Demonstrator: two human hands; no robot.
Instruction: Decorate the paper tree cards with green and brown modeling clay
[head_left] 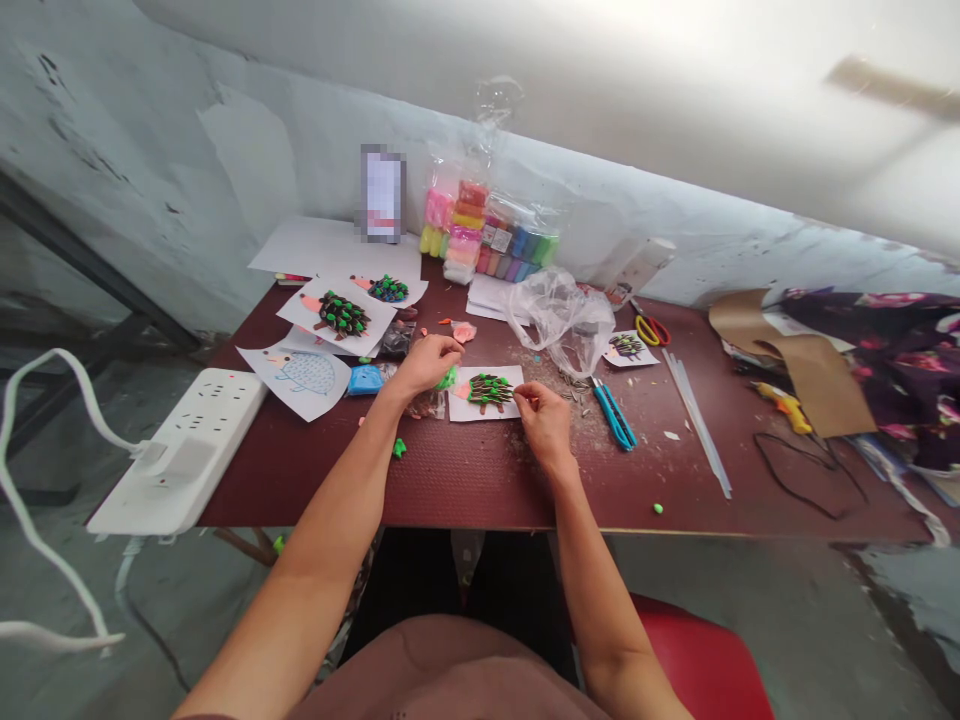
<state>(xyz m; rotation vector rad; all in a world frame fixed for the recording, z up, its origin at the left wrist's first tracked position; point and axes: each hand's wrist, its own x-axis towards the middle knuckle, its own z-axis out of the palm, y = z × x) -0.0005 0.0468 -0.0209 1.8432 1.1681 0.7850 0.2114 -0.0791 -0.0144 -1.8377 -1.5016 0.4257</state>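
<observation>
A small white card bears a hedgehog picture with dark twig-like spines, green clay dabs and a pink face. At the card's right edge is my right hand, thumb and forefinger pinched by the spine tips; anything between them is too small to make out. My left hand hovers left of the card with its fingers drawn together. Just below its fingers lies a lump of green modelling clay, partly covered by the hand. Whatever the left fingers hold is hidden.
Other hedgehog pictures and a blue drawing lie left. Clay packs and a plastic bag stand behind. Rightward are a blue-handled cutter, scissors, glue sticks and a glue gun. A power strip sits at left.
</observation>
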